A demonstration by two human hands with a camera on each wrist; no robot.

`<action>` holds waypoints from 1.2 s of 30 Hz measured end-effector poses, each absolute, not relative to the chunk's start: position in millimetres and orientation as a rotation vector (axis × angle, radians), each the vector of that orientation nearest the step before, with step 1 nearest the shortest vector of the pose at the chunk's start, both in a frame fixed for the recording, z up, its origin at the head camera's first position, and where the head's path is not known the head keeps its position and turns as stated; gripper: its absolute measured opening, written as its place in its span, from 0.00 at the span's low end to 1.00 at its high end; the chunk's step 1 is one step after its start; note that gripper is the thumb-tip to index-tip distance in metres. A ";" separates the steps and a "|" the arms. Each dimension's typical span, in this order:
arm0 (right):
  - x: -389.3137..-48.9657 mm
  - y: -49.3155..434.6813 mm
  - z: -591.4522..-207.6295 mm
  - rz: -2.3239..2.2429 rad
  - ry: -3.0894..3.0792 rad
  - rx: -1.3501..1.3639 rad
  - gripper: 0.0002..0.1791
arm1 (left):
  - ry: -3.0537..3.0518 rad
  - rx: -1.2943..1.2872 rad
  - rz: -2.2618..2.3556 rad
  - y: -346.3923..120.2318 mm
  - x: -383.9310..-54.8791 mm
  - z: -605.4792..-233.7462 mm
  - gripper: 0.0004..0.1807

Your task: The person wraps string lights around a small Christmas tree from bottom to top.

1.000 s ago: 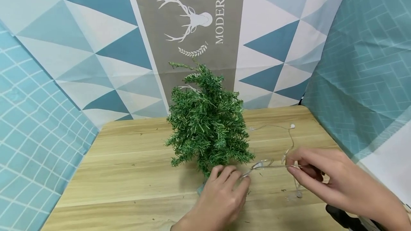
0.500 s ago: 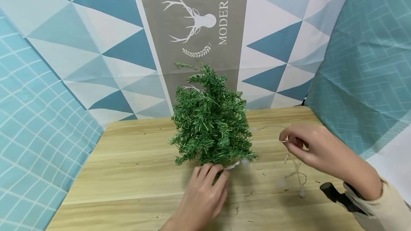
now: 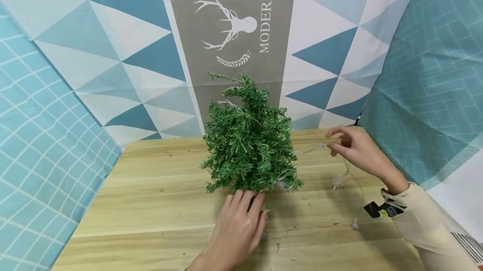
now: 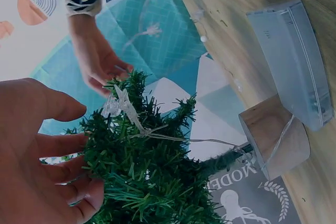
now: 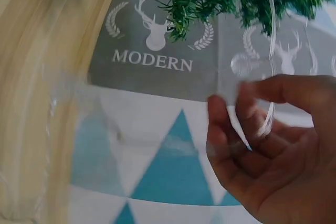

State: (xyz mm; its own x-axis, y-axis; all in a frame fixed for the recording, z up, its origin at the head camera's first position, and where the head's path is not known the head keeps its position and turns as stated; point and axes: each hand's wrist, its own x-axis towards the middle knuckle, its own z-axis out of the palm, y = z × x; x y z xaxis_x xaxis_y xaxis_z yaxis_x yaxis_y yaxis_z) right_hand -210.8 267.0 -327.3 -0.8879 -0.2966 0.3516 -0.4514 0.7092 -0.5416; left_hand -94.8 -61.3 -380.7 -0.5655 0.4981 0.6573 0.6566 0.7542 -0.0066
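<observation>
A small artificial Christmas tree (image 3: 249, 145) stands upright mid-table. My left hand (image 3: 234, 229) is at its lower front; in the left wrist view its relaxed fingertips rest at the branches, thumb apart. A clear ornament of the string lights (image 4: 126, 106) lies on those branches, its wire running along to the trunk. To the tree's right, my right hand (image 3: 358, 149) is raised with bent fingers, holding the light wire. In the right wrist view the wire drops from the tree into its fingers. More of the string hangs below this hand toward the table.
The left wrist view shows the tree's wooden base (image 4: 278, 140) beside a pale translucent box (image 4: 289, 56) with a wire at it. A loose bulb (image 3: 355, 223) lies on the wooden table (image 3: 151, 204) at the right, with scattered green bits. Patterned cloths (image 3: 143, 61) surround the table.
My right hand has moved back and away from me, drawing the wire along the tree's right side. My left hand has shifted left, from the wire to the lower branches.
</observation>
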 end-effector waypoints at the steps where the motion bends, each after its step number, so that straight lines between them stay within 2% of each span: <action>1: -214.6 269.8 -328.5 1.009 -2.703 0.601 0.08 | -2.305 -0.857 -0.317 -61.4 -94.3 -380.3 0.19; 9: -247.1 298.6 -330.8 1.393 -2.959 0.712 0.18 | -2.377 -0.808 -0.312 -59.9 -92.0 -377.7 0.20; 15: -268.1 318.9 -332.1 1.417 -3.003 0.870 0.15 | -2.401 -0.769 -0.311 -60.8 -91.8 -378.3 0.20; 22: -284.1 325.1 -325.4 1.564 -2.955 0.656 0.18 | -2.402 -0.742 -0.308 -61.1 -92.4 -378.9 0.20; 27: -291.2 318.8 -314.7 1.431 -2.982 0.512 0.23 | -2.397 -0.744 -0.316 -60.0 -92.7 -377.8 0.20; 31: -294.3 312.7 -303.3 1.339 -3.013 0.469 0.26 | -2.421 -0.744 -0.316 -60.2 -92.5 -378.1 0.21; 36: -295.9 306.4 -290.0 1.314 -2.998 0.466 0.25 | -2.434 -0.766 -0.318 -60.8 -91.5 -378.0 0.21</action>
State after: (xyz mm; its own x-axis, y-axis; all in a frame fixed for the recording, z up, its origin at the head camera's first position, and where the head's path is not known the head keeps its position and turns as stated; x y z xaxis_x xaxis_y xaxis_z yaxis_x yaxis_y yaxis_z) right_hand -295.9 306.4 -290.0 -0.9471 -0.3189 -0.0372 -0.1888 0.6469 -0.7389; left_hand -91.5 -60.8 -378.0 -0.6781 0.4528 0.5789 0.5863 0.8083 0.0545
